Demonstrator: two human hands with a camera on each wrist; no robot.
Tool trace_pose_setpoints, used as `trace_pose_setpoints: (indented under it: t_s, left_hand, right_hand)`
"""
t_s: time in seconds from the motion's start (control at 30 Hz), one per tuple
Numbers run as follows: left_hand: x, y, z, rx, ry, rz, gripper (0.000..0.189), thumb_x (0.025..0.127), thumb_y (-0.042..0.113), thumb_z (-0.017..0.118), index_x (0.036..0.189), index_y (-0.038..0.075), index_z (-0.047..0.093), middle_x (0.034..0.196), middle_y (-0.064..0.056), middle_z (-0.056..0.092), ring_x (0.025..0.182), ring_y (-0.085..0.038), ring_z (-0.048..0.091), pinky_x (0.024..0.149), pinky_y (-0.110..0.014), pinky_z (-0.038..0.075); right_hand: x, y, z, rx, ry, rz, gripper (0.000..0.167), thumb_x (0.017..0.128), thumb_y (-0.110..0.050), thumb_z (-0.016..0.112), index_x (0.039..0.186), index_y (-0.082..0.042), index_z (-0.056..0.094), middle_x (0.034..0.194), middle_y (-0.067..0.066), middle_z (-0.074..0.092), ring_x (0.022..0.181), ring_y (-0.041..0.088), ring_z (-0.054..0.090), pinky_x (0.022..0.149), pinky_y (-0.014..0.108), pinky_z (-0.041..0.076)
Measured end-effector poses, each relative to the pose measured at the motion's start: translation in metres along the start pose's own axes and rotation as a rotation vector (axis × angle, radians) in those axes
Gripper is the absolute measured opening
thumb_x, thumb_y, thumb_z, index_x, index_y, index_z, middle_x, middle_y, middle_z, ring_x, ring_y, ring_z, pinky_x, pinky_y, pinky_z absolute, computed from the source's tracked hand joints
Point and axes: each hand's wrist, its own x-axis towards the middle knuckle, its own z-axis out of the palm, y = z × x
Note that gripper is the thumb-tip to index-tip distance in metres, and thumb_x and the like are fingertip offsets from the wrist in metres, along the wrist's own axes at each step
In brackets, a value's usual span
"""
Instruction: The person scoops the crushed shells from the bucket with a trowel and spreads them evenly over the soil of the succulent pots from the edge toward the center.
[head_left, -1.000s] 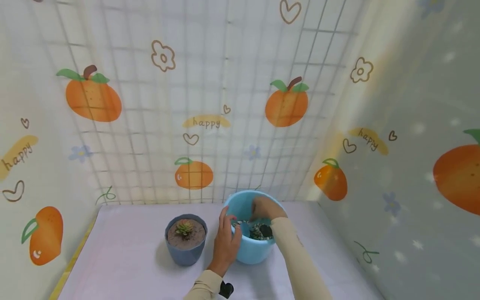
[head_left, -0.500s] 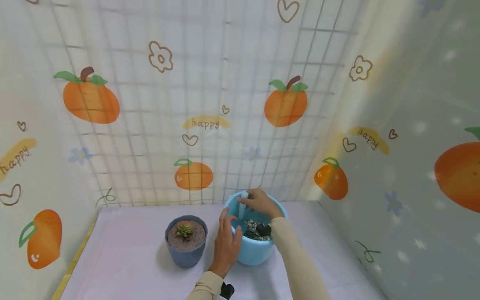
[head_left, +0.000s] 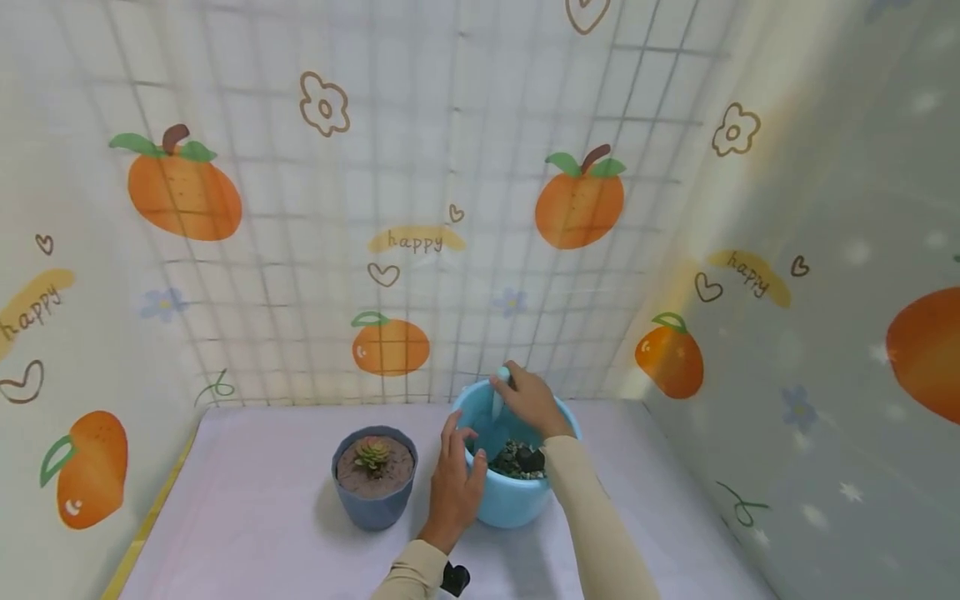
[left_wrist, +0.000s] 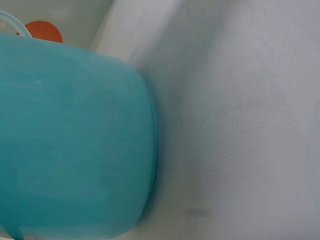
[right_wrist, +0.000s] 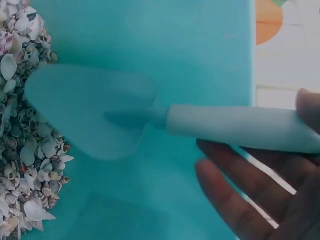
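A light blue bucket (head_left: 512, 505) stands on the table, with many small shells (head_left: 513, 458) in it. My right hand (head_left: 534, 402) holds a pale blue hand trowel (right_wrist: 235, 126) by its handle, inside the bucket near the rim. In the right wrist view the thumb lies on the handle's end, and the trowel's blade (right_wrist: 90, 110) has its tip at the edge of the shells. My left hand (head_left: 454, 490) rests against the bucket's left side, fingers spread along the rim. The left wrist view shows the bucket's outer wall (left_wrist: 75, 135) but no fingers.
Left of the bucket stands a grey-blue pot (head_left: 372, 505) of brown soil with a small succulent (head_left: 372, 453). A white-lilac table (head_left: 255, 475) lies under both. Printed curtains with oranges (head_left: 392, 347) hang behind and at both sides, a wire grid showing through at the back.
My right hand has come up from low inside the bucket to its rim, raising the trowel's handle more into view. The left hand has stayed at the bucket's side.
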Motion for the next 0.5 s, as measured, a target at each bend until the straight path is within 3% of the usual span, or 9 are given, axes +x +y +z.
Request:
trace_pose_setpoints:
  t_s: [0.1, 0.23, 0.4, 0.5]
  left_hand:
    - [-0.0004, 0.0003, -0.0015, -0.006, 0.006, 0.003, 0.027, 0.107, 0.024, 0.053, 0.134, 0.018, 0.051, 0.169, 0.005, 0.024, 0.097, -0.022, 0.060, 0.063, -0.034, 0.047]
    - [-0.0006, -0.0008, -0.0008, -0.016, -0.008, -0.007, 0.027, 0.108, 0.026, 0.051, 0.134, 0.018, 0.051, 0.169, 0.006, 0.022, 0.095, -0.020, 0.059, 0.062, -0.032, 0.046]
    - [-0.0007, -0.0009, 0.0004, -0.021, -0.012, -0.012, 0.027, 0.108, 0.024, 0.052, 0.134, 0.017, 0.051, 0.169, 0.007, 0.022, 0.098, -0.019, 0.059, 0.063, -0.033, 0.046]
    - [-0.0008, 0.0002, -0.0003, -0.027, -0.008, -0.010, 0.027, 0.107, 0.020, 0.054, 0.134, 0.018, 0.051, 0.169, 0.005, 0.024, 0.096, -0.021, 0.060, 0.063, -0.034, 0.046]
  right_hand:
    - [-0.0008, 0.0006, -0.0009, -0.069, -0.062, -0.017, 0.030, 0.109, -0.033, 0.057, 0.117, -0.004, 0.059, 0.081, 0.012, 0.059, 0.072, 0.029, 0.058, 0.068, 0.046, 0.046]
    - [-0.0025, 0.0010, -0.0012, -0.068, -0.138, 0.003, 0.027, 0.108, -0.030, 0.060, 0.111, -0.003, 0.060, 0.082, 0.012, 0.058, 0.075, 0.028, 0.058, 0.070, 0.047, 0.047]
    - [-0.0014, 0.0037, 0.0002, -0.033, -0.140, 0.020, 0.023, 0.105, -0.029, 0.066, 0.097, -0.011, 0.055, 0.073, 0.004, 0.048, 0.067, 0.020, 0.048, 0.064, 0.040, 0.042]
    - [-0.0007, 0.0046, 0.0001, -0.047, -0.100, -0.010, 0.020, 0.105, -0.029, 0.067, 0.102, -0.011, 0.058, 0.075, 0.003, 0.052, 0.067, 0.019, 0.050, 0.064, 0.040, 0.043]
